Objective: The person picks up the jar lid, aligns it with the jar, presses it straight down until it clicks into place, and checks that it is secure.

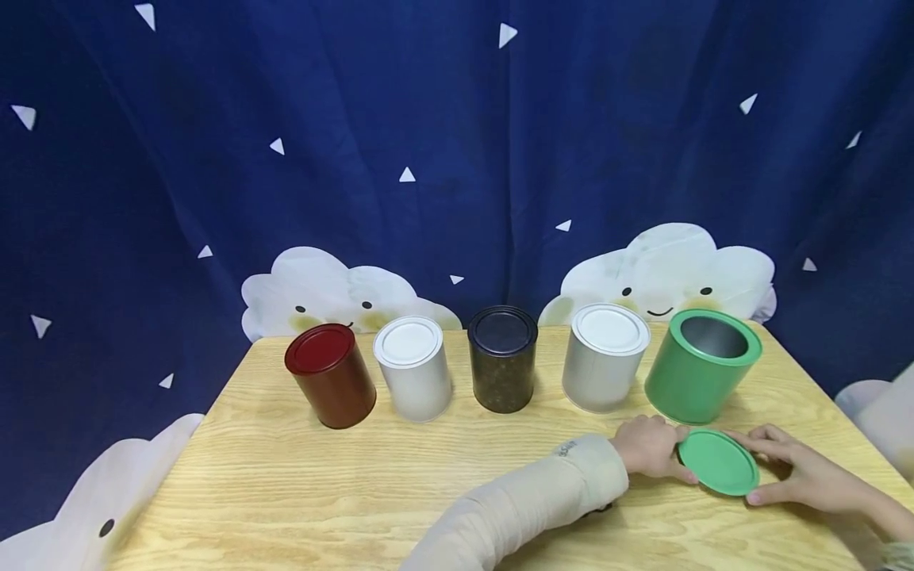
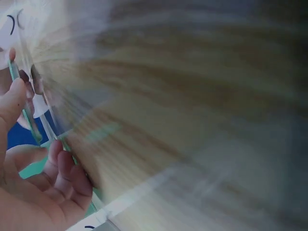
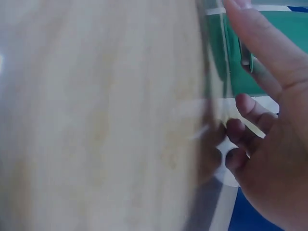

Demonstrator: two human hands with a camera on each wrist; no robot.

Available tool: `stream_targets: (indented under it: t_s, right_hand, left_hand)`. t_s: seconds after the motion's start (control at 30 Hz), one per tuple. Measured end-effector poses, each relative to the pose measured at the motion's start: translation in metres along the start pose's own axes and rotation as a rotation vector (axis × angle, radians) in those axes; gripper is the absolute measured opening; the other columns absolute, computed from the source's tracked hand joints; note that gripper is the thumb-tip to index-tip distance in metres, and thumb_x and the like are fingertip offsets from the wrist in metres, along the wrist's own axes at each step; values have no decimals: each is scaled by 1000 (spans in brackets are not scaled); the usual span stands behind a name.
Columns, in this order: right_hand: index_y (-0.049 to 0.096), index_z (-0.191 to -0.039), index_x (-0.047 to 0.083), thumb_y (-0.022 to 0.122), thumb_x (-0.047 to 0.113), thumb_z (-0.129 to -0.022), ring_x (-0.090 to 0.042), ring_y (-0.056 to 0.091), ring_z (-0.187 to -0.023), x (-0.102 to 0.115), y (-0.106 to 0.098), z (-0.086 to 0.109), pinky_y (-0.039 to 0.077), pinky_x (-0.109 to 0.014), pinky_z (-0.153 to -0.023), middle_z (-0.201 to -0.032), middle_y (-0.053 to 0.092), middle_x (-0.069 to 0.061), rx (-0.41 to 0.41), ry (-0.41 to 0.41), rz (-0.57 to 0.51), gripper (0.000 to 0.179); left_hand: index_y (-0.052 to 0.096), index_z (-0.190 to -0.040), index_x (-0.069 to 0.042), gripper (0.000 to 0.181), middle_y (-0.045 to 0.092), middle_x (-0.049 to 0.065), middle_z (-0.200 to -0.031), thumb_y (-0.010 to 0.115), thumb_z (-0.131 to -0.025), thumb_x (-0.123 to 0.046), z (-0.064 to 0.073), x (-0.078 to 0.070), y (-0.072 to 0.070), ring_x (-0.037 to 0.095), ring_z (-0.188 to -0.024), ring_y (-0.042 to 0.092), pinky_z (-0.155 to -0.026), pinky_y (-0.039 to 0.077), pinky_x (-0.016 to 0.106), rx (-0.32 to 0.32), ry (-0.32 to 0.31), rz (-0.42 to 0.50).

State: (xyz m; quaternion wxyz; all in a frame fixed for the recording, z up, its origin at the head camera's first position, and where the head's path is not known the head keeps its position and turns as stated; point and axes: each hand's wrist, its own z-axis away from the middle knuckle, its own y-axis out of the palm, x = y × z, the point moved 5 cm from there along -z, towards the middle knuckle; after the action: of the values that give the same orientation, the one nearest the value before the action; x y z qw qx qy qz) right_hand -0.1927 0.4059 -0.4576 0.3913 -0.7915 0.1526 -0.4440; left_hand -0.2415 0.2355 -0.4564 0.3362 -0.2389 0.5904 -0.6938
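Observation:
A round green lid (image 1: 718,463) is held between both hands, just in front of the open green can (image 1: 693,381). My left hand (image 1: 648,446) grips its left edge with thumb and index finger. On the opposite side, thumb and index finger of my right hand (image 1: 796,473) grip the right edge. The left wrist view catches the lid (image 2: 32,122) edge-on beside the left thumb. In the right wrist view the lid (image 3: 246,55) is mostly hidden by the fingers, with the green can (image 3: 286,33) behind.
Left of the green can stand a white can (image 1: 603,369), a black can (image 1: 503,369), another white can (image 1: 414,377) and a dark red can (image 1: 336,385), all with lids on. They line the back of the wooden table (image 1: 300,492), before a blue curtain (image 1: 457,119).

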Motion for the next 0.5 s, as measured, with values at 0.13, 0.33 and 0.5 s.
stream_targets:
  t_s: [0.13,0.33,0.5]
  right_hand:
    - [48,-129,-2,79,2,-62,0,39,-85,4,-4,0,33,-15,-65,-99,45,7,39,36,-37,74]
    - [45,-129,-4,78,0,-63,-4,40,-82,16,-11,-8,34,-22,-60,-102,46,6,54,9,-52,74]
    - [44,-132,0,78,-1,-63,-6,39,-78,26,-19,-11,30,-26,-53,-102,46,8,49,11,-41,77]
  left_hand:
    - [35,-138,-34,69,51,-14,-118,57,-78,-60,3,0,-2,-2,-101,49,-66,43,18,-33,100,72]
    - [38,-138,-20,68,57,-13,-91,59,-82,-52,16,6,-14,-6,-75,50,-58,38,10,-121,225,186]
    - [42,-132,-17,60,46,-12,-68,61,-83,-47,25,5,-26,-4,-54,42,-46,33,10,-194,310,254]
